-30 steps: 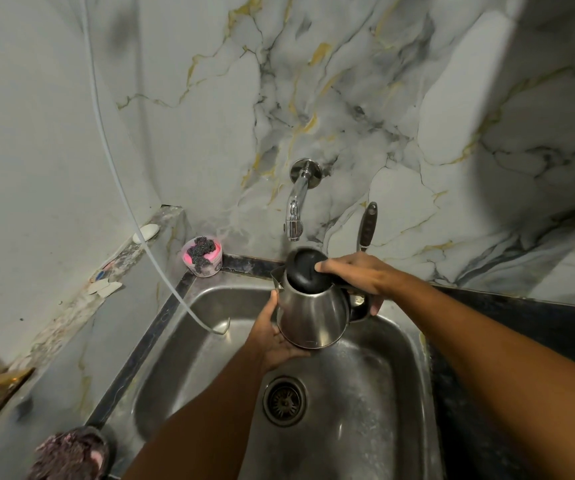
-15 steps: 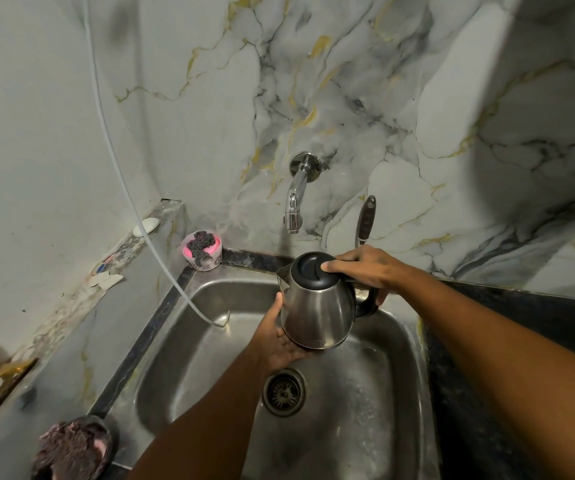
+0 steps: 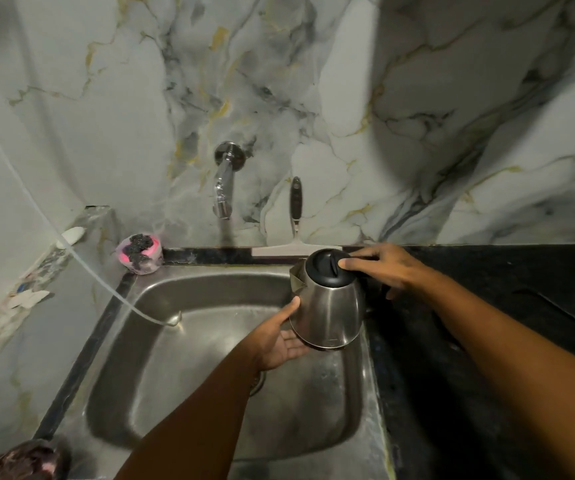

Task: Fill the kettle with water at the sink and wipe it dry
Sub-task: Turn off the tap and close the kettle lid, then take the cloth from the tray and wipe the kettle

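A steel kettle with a black lid, shut, hangs upright over the right rim of the steel sink. My right hand grips its handle from the right, thumb resting on the lid. My left hand cups the kettle's lower left side and base, palm up. The chrome tap sticks out of the marble wall to the kettle's upper left; no water runs from it.
A squeegee leans on the wall behind the kettle. A pink tub with a dark scrubber sits at the sink's back left corner. A thin white hose dangles into the basin. Black counter lies right of the sink.
Both hands have carried the kettle from under the tap to the right, to the sink's right edge. Its lid stays shut.
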